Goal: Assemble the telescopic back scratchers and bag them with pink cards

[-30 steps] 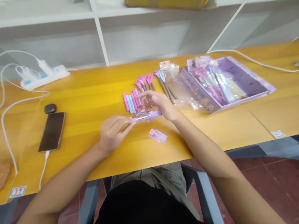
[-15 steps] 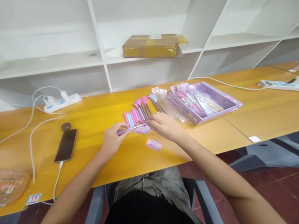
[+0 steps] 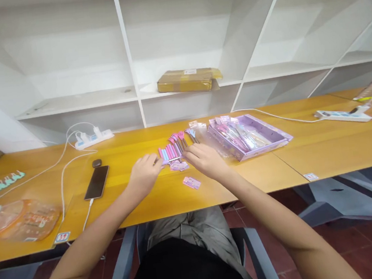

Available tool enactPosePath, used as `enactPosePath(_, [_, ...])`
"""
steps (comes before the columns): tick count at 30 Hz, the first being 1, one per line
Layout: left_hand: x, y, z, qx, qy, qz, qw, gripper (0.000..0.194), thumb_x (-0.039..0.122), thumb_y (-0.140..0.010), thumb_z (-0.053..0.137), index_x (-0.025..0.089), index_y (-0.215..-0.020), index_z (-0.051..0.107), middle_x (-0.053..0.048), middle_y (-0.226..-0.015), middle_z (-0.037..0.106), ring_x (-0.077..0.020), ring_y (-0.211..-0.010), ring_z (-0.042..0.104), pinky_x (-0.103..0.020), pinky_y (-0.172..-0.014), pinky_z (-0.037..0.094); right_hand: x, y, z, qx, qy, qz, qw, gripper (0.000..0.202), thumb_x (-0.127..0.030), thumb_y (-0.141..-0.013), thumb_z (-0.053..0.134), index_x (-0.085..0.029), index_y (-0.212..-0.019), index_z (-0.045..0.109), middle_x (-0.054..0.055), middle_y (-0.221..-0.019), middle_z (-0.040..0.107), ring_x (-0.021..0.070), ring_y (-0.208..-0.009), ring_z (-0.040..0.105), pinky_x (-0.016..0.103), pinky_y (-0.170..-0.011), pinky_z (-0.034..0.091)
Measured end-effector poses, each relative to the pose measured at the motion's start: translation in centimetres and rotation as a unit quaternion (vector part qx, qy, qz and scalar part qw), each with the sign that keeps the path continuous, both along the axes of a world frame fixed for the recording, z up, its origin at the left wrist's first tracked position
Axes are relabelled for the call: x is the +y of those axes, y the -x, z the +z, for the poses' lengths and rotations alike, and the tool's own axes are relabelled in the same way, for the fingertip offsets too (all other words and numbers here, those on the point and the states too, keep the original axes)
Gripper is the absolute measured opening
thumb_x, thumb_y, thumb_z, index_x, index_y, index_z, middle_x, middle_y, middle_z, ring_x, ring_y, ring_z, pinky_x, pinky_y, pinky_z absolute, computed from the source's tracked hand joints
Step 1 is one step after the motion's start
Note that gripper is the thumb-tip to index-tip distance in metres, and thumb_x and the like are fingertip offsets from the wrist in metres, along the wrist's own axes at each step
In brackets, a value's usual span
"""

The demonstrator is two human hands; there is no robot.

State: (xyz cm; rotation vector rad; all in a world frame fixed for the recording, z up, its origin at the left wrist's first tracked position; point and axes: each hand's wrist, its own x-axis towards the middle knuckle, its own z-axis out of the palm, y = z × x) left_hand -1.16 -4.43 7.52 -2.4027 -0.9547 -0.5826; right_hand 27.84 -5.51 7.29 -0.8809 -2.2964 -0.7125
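Observation:
Between my hands is a back scratcher (image 3: 174,159) with a purple handle and a thin metal rod, held level. My left hand (image 3: 144,174) is closed around its handle end. At the other end the fingers of my right hand (image 3: 203,157) pinch it; the tip is hidden under them. Just beyond lie several pink, blue and purple handles (image 3: 170,152) in a row. Behind them are pink hand-shaped scratcher heads (image 3: 180,135) and blue ones (image 3: 191,133) on dark rods. Printed cards (image 3: 178,165) lie below the rod, and another purple-pink card (image 3: 192,182) is nearer me.
A purple open box (image 3: 282,139) holding bagged scratchers (image 3: 240,136) stands right of my hands, beside clear plastic bags (image 3: 202,133). At left are a phone (image 3: 96,183) on a cable, a power strip (image 3: 94,139) and a large bottle (image 3: 23,221). A cardboard box (image 3: 185,81) sits on the shelf.
My view has tilted up and shifted left, showing more of the bottle. My left hand now covers more of the purple handle; both hands still hold the back scratcher.

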Motion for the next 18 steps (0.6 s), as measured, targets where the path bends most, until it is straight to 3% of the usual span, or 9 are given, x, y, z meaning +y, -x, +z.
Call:
enactPosePath(8, [0.0, 0.2, 2.5, 0.025, -0.041, -0.01, 0.999, 0.019, 0.02, -0.11, 0.058, 0.019, -0.102, 0.075, -0.011, -0.091, 0.067, -0.0256, -0.084, 0.057, -0.04, -0.071, 0.035, -1.5, 0.9, 1.9, -0.043, -0.029, -0.062, 0.997, 0.026, -0.015, -0.113, 0.052, -0.018, -0.095, 0.071, 0.009, -0.087, 0.065, 0.0238, -0.082, 0.05, 0.039, -0.075, 0.035])
enactPosePath(11, [0.9, 1.3, 3.1, 0.012, -0.034, -0.015, 0.999, 0.023, 0.02, -0.11, 0.056, 0.02, -0.097, 0.075, -0.01, -0.09, 0.066, -0.0254, -0.084, 0.057, -0.04, -0.071, 0.034, -1.4, -0.4, 2.0, -0.055, -0.035, -0.086, 0.994, 0.026, -0.012, -0.111, 0.051, -0.019, -0.097, 0.071, 0.009, -0.088, 0.065, 0.0241, -0.082, 0.051, 0.039, -0.075, 0.035])
enactPosePath(14, [2.0, 5.2, 3.8, 0.003, -0.026, -0.004, 1.0, 0.026, 0.027, -0.112, 0.055, 0.021, -0.097, 0.075, -0.01, -0.088, 0.066, -0.0262, -0.084, 0.056, -0.04, -0.069, 0.034, -1.3, -5.8, 1.9, -0.048, -0.02, -0.119, 0.992, 0.026, -0.012, -0.11, 0.05, -0.02, -0.097, 0.072, 0.009, -0.087, 0.065, 0.0236, -0.081, 0.052, 0.038, -0.075, 0.035])
enactPosePath(18, [3.1, 13.4, 4.5, -0.023, -0.034, 0.027, 0.999, 0.033, 0.038, -0.113, 0.053, 0.024, -0.091, 0.074, -0.007, -0.08, 0.063, -0.0248, -0.078, 0.055, -0.038, -0.069, 0.035, -2.7, -17.6, 1.4, 0.042, 0.011, -0.197, 0.979, 0.028, -0.022, -0.109, 0.053, -0.023, -0.089, 0.072, 0.009, -0.08, 0.063, 0.0231, -0.075, 0.053, 0.037, -0.073, 0.036])
